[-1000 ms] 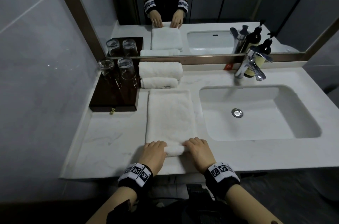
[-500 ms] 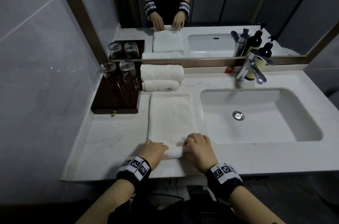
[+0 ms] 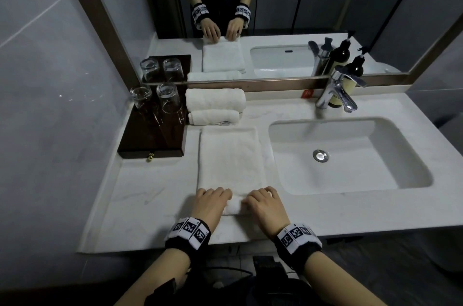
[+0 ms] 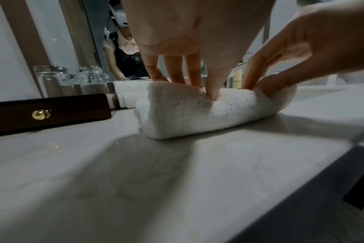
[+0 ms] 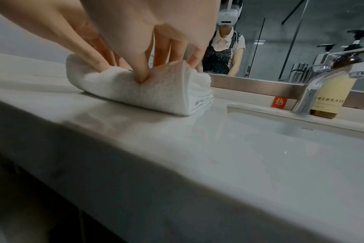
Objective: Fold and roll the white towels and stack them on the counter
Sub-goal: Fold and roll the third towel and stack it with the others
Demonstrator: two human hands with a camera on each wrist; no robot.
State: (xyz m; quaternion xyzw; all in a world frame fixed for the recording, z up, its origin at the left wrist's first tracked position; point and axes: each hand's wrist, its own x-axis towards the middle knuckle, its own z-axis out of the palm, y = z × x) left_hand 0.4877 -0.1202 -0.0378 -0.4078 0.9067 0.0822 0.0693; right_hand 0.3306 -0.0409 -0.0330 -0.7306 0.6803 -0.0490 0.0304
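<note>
A white towel lies folded in a long strip on the counter, left of the sink. Its near end is rolled up into a short roll. My left hand grips the roll's left part, thumb dug into the near side and fingers over the top. My right hand grips the right part the same way. Two finished towel rolls lie by the mirror, a thick one behind a thinner one.
A dark wooden box with two upturned glasses stands at the back left. The sink fills the right, with a chrome faucet and a soap bottle behind it. The counter's front edge runs just under my wrists.
Both hands have kept hold of the roll and turned it a little further away from me. The flat part of the towel is slightly shorter.
</note>
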